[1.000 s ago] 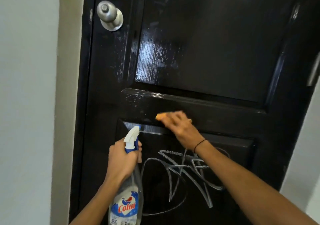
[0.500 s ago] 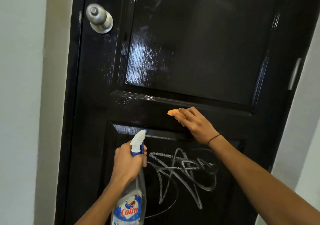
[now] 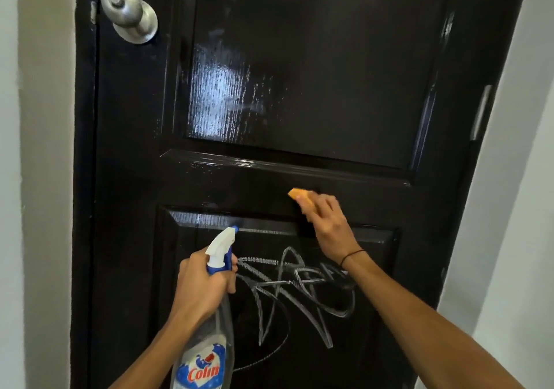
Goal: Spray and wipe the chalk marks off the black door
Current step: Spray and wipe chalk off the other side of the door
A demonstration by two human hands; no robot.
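The glossy black door [image 3: 299,74] fills the view, its upper panel wet and shining. White chalk scribbles [image 3: 293,292] cover the lower panel. My left hand [image 3: 201,286] grips the neck of a clear spray bottle [image 3: 207,355] with a white and blue nozzle, aimed at the lower panel. My right hand [image 3: 326,224] holds an orange sponge [image 3: 302,198] against the cross rail just above the lower panel.
A round metal doorknob [image 3: 130,14] sticks out at the door's upper left. Pale walls [image 3: 39,179] flank the door on both sides. A black cord sits around my right wrist.
My right hand with the sponge has slid to the right along the cross rail. The spray bottle stays in my left hand, and the view has shifted slightly.
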